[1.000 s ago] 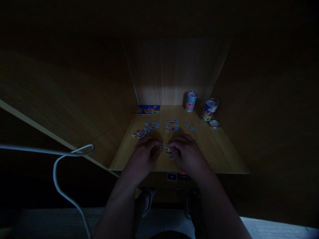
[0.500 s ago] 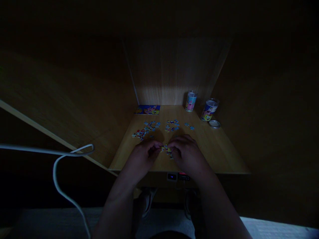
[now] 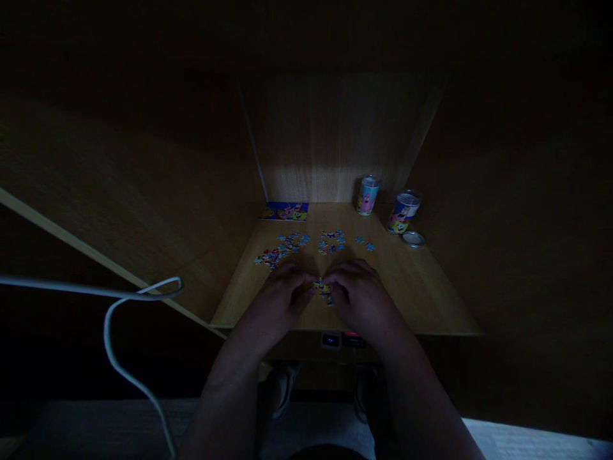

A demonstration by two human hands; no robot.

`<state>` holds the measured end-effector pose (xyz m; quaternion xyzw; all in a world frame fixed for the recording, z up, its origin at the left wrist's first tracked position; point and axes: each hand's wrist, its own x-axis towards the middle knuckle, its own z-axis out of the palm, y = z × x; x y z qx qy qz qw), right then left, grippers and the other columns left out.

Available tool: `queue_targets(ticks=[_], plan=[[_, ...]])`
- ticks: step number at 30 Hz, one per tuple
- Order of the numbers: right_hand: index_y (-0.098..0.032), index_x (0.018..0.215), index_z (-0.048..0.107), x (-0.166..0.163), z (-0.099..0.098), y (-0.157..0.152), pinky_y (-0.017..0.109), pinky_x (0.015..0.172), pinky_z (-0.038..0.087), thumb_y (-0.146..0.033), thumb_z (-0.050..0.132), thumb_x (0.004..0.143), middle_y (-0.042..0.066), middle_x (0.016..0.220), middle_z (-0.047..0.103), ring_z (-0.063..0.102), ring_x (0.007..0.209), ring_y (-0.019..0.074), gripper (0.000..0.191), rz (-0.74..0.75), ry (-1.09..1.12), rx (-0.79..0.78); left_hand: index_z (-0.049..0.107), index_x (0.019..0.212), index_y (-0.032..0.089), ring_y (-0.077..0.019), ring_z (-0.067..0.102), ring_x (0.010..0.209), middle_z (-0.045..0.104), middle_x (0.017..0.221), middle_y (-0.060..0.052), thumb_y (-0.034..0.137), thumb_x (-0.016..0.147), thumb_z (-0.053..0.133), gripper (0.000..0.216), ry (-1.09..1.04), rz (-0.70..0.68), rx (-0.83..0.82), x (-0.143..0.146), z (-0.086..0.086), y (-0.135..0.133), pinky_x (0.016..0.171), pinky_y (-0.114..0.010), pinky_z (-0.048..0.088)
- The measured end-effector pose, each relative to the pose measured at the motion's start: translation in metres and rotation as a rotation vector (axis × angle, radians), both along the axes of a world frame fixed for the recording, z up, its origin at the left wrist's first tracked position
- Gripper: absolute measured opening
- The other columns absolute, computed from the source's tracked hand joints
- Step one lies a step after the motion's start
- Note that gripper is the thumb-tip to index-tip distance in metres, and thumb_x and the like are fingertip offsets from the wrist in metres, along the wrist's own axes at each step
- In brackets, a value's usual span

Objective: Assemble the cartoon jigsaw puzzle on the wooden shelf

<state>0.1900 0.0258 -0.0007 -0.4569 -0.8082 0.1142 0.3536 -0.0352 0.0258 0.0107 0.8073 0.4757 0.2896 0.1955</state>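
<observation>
1. The fingers of the left hand curl inward, thumb and forefinger tips close together at the left edge of a small puzzle cluster. I cannot tell whether they pinch a piece.
2. The fingers of the right hand bend in at the cluster's right edge, thumb below forefinger with a narrow gap; their grip is too dark to make out.
3. The cluster, showing some yellow, lies between both hands, near the front edge of the bench.
4. Just beyond the hands, a heap of pieces lies to the left, with more loose pieces behind it.
5. A rough ring of pieces sits in the middle; two blue pieces lie to its right, apart from each other.
6. At the back left is a picture card.
7. At the back right stand a slim can and a wider can, with a round lid just beside the wider one.
8. Off to the far left, a white cable loops.
</observation>
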Motion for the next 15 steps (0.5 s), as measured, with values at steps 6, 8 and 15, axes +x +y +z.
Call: queue_targets(ticks=[6, 8, 15], plan=[[-0.025, 0.100, 0.079, 0.000, 0.001, 0.000, 0.045, 0.103, 0.050, -0.006, 0.066, 0.099, 0.003, 0.107, 0.083, 0.072, 0.105, 0.0252, 0.023, 0.016, -0.002, -0.005, 0.076, 0.109, 0.024, -0.0256, 0.072, 0.109, 0.076, 0.111, -0.005, 0.020, 0.105, 0.070, 0.009, -0.003, 0.002, -0.023, 0.000, 0.002, -0.001, 0.100, -0.043, 0.057], [-0.025, 0.099, 0.079, 0.000, 0.001, 0.000, 0.045, 0.103, 0.050, -0.005, 0.065, 0.099, 0.002, 0.107, 0.083, 0.072, 0.105, 0.0251, 0.024, 0.010, -0.007, -0.011, 0.075, 0.109, 0.024, -0.0259, 0.073, 0.107, 0.076, 0.110, -0.005, 0.020, 0.104, 0.071, 0.008, -0.003, 0.024, -0.018, 0.000, 0.001, 0.000, 0.098, -0.043, 0.058], [-0.026, 0.101, 0.080, 0.001, 0.000, 0.001, 0.046, 0.104, 0.050, -0.008, 0.067, 0.099, 0.003, 0.108, 0.083, 0.071, 0.106, 0.0254, 0.023, 0.006, -0.012, -0.013, 0.075, 0.108, 0.023, -0.0281, 0.073, 0.107, 0.076, 0.111, -0.007, 0.019, 0.104, 0.075, 0.006, 0.027, 0.114, 0.092, 0.014, -0.002, -0.001, 0.098, -0.044, 0.058]])
